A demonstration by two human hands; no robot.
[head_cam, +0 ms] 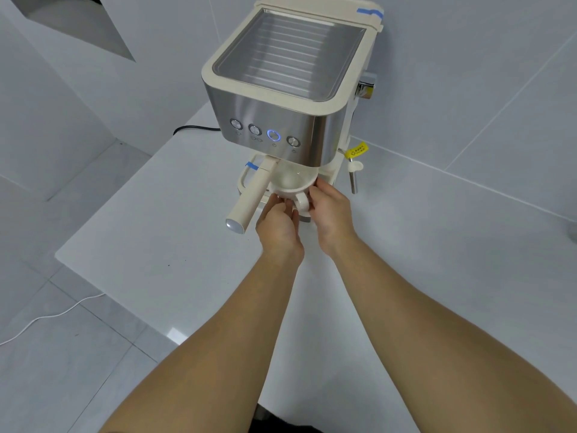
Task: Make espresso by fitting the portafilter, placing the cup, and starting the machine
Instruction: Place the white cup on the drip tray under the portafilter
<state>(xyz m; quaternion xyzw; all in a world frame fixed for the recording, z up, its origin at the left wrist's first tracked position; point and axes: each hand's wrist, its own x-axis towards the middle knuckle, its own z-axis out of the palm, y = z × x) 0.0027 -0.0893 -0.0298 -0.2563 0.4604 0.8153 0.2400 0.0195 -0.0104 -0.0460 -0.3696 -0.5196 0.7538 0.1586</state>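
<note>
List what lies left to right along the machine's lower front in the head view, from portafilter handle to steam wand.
Portafilter handle → left hand → cup → right hand → steam wand. Both hands hold the cup, its handle between them.

A cream-and-steel espresso machine (pixel 281 98) stood on the white counter, one round button (pixel 273 135) glowing blue. Its cream-handled portafilter (pixel 249 200) jutted forward-left beside an empty white ceramic cup (pixel 292 181) under the brew head.
</note>
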